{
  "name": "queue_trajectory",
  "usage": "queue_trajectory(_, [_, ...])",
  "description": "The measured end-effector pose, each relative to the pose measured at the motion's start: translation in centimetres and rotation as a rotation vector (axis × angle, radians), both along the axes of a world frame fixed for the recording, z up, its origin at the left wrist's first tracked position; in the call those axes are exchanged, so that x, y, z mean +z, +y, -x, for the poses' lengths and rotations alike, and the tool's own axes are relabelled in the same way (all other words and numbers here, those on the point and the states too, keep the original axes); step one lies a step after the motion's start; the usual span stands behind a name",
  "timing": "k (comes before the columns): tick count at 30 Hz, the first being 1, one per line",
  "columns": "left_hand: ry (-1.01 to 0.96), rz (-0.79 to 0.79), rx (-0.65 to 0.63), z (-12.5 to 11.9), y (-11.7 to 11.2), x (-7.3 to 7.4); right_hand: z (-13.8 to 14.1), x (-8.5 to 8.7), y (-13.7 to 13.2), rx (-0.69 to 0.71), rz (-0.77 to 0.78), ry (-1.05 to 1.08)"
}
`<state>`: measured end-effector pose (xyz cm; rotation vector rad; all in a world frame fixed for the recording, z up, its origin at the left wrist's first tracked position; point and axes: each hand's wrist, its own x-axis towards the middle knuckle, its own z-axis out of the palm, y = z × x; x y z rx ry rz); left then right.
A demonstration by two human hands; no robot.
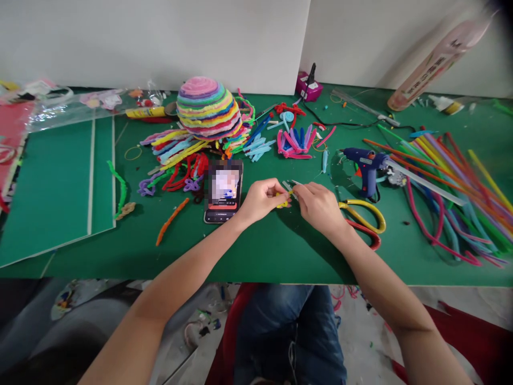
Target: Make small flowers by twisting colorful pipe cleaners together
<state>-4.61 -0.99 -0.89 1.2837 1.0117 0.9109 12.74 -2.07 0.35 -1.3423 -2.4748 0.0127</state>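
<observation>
The left hand (pixel 261 201) is pinching a small yellow piece (pixel 283 203); the right hand (pixel 320 207) is curling just beside, hiding whether it is gripping anything.

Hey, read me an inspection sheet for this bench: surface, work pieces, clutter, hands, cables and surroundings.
Surface: green tabletop, strewn with craft bits.
Work pieces: small yellow piece at the left fingertips; scissors with yellow and red handles by the right wrist, blades not clearly seen.
Clutter: striped dome, phone, blue glue gun, loose fuzzy stems at right.
Hands: left hand pinches the yellow piece; right hand close beside it, its grip unclear.
Cables: black cable along the back, from a purple box; far end unclear.
Surroundings: white panels behind, scraps on the floor.
</observation>
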Motion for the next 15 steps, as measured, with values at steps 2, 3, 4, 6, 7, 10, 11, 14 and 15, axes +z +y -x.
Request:
queue_trajectory(2, [-0.012, -0.002, 0.012, 0.0, -0.1, 0.2, -0.1, 0.0, 0.0, -0.033, -0.037, 0.002])
queue_trajectory(3, [-0.015, 0.002, 0.018, 0.0, -0.2, 0.3, -0.3, 0.0, 0.1, -0.053, -0.053, 0.002])
queue_trajectory(4, [-0.017, 0.007, 0.024, 0.0, -0.2, 0.5, -0.5, 0.0, 0.1, -0.071, -0.064, 0.003])
queue_trajectory(6, [-0.021, 0.026, 0.028, 0.1, -0.2, 0.6, -0.9, 0.0, 0.3, -0.083, -0.066, 0.012])
queue_trajectory(7, [-0.024, 0.039, 0.026, 0.2, -0.1, 0.6, -1.0, 0.1, 0.3, -0.075, -0.058, 0.020])
queue_trajectory(10, [-0.038, 0.080, 0.030, 0.5, 0.4, 0.6, -1.4, 0.2, 0.5, -0.056, -0.033, 0.054])
queue_trajectory(11, [-0.042, 0.097, 0.042, 0.6, 0.5, 0.7, -1.5, 0.3, 0.5, -0.059, -0.030, 0.062])
queue_trajectory(14, [-0.058, 0.163, 0.063, 0.6, 0.8, 0.9, -1.6, 0.5, 0.5, -0.076, -0.031, 0.072])
queue_trajectory(15, [-0.060, 0.185, 0.056, 0.6, 0.8, 1.0, -1.6, 0.6, 0.5, -0.078, -0.029, 0.076])
